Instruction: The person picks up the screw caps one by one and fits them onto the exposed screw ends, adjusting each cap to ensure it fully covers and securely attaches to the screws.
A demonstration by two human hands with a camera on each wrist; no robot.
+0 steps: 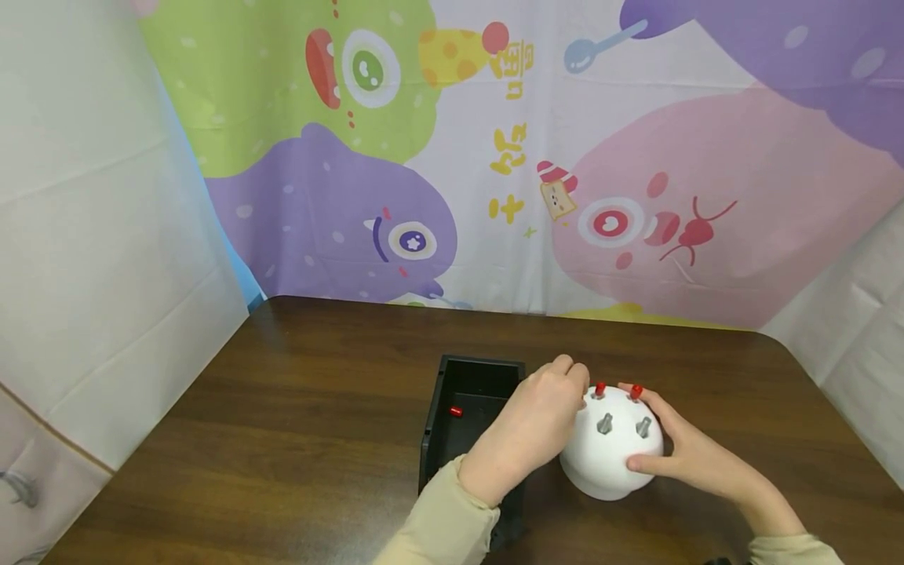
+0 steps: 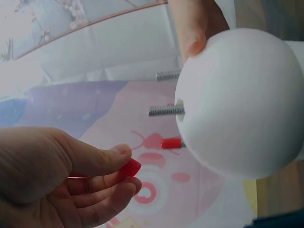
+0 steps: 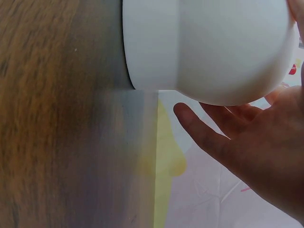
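One red cap [image 2: 133, 167] is pinched in my left hand [image 1: 538, 414]; my right hand [image 1: 695, 455] grips the white globe [image 1: 606, 464] on the counter [image 1: 297, 439]. For clean seating, I should align cap and threaded stud [image 2: 166, 110] coaxially.

Right grip [image 3: 261, 137] — touching white globe [image 3: 228, 47]

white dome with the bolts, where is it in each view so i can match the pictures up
Head: white dome right of centre, in the lower half.
Left wrist: it fills much of the right half, bolts pointing left.
Right wrist: it is at the top, right of centre.
Shared landmark: the right hand, at the dome in all three.
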